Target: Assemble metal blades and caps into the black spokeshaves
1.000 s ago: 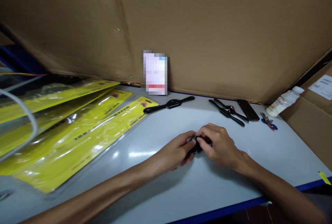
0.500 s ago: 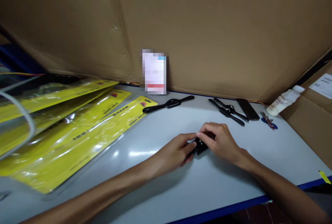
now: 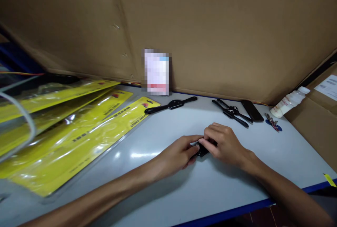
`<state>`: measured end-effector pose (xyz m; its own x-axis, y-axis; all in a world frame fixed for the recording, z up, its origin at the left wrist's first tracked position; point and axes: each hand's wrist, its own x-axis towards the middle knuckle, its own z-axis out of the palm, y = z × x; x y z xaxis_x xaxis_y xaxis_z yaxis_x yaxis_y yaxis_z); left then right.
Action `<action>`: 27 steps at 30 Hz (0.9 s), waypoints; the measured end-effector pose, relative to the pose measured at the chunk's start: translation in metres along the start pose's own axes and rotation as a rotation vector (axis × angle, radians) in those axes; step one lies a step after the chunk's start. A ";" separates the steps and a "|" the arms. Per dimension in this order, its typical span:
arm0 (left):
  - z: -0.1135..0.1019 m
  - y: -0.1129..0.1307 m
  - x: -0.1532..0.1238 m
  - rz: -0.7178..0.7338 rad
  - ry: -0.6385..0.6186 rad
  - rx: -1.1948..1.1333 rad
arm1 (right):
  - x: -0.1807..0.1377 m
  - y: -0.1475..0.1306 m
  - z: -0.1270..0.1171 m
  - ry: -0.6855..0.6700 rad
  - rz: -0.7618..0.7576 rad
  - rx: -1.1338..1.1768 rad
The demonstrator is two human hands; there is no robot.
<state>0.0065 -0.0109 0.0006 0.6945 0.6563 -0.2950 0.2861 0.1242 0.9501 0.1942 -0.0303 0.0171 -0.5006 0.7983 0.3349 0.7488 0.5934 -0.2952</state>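
In the head view, toward five o'clock from centre, the left hand (image 3: 181, 152) clasps a glossy black metal-looking tool (image 3: 203, 151), probably to steady it; the right hand (image 3: 223, 143), fingers narrowed, pinches it. At eight o'clock, flat yellow cards in clear plastic (image 3: 86, 151) read "SPOKE SHAVE".
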 end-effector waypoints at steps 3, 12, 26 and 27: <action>-0.001 -0.001 0.001 -0.001 0.001 -0.003 | -0.001 0.000 0.001 0.010 -0.054 -0.089; -0.004 0.005 -0.003 -0.024 -0.023 0.006 | 0.001 -0.002 -0.012 -0.023 -0.043 0.215; -0.003 0.010 -0.003 -0.082 -0.035 0.033 | -0.001 0.003 -0.014 -0.027 -0.084 0.138; -0.003 0.009 -0.003 -0.076 -0.039 0.032 | -0.001 0.002 -0.014 -0.044 -0.087 0.174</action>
<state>0.0048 -0.0093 0.0109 0.6947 0.6165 -0.3706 0.3594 0.1489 0.9212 0.2021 -0.0317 0.0291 -0.5818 0.7443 0.3277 0.6173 0.6665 -0.4180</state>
